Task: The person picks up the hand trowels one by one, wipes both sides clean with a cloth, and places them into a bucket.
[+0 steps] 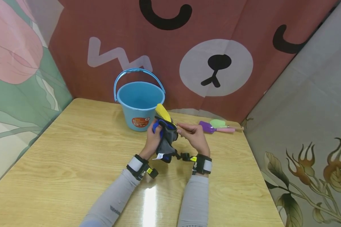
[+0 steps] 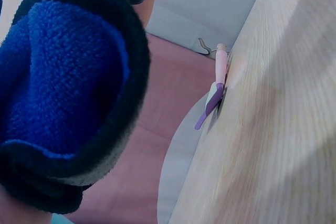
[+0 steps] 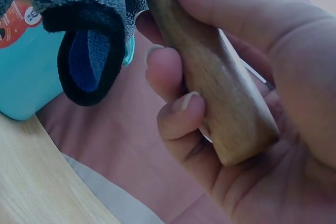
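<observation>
Over the wooden table (image 1: 74,151) my left hand (image 1: 153,138) grips a blue and grey fleece cloth (image 1: 166,138) with black edging, wrapped round a tool with a yellow blade (image 1: 162,112). The blade sticks up out of the cloth. My right hand (image 1: 191,134) holds the tool's wooden handle (image 3: 210,72), fingers curled round it. The left wrist view is mostly filled by the cloth (image 2: 63,87). In the right wrist view the cloth (image 3: 84,19) hangs beside my fingers (image 3: 173,77).
A blue bucket (image 1: 139,104) with its handle raised stands just behind my hands. A purple trowel (image 1: 208,127) and a green one (image 1: 220,124) lie at the table's back right, near the edge. Patterned sheets wall in the table on three sides.
</observation>
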Tool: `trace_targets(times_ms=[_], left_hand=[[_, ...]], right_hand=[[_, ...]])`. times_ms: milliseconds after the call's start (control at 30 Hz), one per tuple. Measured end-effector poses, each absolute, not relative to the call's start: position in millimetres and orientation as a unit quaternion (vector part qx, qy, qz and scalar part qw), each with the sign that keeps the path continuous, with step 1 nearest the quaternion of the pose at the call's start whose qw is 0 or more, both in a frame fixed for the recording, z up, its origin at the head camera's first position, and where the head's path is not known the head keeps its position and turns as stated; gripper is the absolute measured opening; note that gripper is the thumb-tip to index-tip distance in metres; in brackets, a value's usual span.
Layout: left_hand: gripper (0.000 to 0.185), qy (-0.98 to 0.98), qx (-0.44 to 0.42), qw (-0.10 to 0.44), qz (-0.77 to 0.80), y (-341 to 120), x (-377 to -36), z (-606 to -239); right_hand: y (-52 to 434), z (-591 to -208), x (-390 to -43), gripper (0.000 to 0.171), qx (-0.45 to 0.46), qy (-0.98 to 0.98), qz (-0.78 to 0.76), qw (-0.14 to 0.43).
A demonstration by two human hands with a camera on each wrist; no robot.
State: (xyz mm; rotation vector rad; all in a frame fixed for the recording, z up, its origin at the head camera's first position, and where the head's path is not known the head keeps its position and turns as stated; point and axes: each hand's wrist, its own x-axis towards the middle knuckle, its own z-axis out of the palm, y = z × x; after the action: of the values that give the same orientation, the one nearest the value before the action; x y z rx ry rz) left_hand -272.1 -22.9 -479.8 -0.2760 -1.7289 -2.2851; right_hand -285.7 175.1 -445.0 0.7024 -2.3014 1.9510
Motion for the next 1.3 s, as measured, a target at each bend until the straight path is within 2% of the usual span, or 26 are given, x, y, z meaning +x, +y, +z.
trace_targets(times_ms=[333, 700, 1167, 1300], left_hand=[[0.045, -0.591, -0.097, 0.139, -0.789, -24, -275, -480], [0.042, -0.605, -0.074, 0.153, -0.778, -26, -276, -480], [0.049, -0.610, -0.061, 0.163, -0.773, -31, -277, -479], [0.050, -0.603, -0.063, 0.168, -0.777, -33, -277, -479]], right_hand=[[172, -425, -271, 0.031, 0.228, -0.751, 0.619, 0.005], [177, -429, -272, 0.029, 0.227, -0.760, 0.609, -0.017], [179, -429, -271, 0.029, 0.224, -0.769, 0.597, -0.032], [183, -441, -279, 0.030, 0.220, -0.772, 0.595, -0.037]])
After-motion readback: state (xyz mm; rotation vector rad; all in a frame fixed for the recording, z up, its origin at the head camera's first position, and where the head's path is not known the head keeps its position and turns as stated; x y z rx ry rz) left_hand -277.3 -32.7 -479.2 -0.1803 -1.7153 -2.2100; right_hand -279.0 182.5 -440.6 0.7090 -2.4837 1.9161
